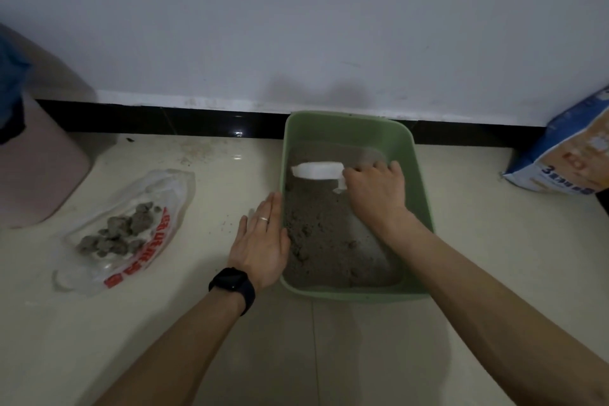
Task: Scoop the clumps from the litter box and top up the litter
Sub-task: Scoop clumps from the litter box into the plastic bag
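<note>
Gripping the scoop (315,171) handle, the right hand (375,199) is sifting; the flat left hand (262,242) is bracing the box (423,194); shallow, slow strokes seem best.

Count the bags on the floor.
2: a clear plastic bag with red print, left of the green litter box; a blue-and-orange litter sack at far right.

Left hand (260,241) lies flat, fingers (268,212) straight, palm down; right hand (375,191) reaches forward, fingers curled round the scoop (316,171) handle.
</note>
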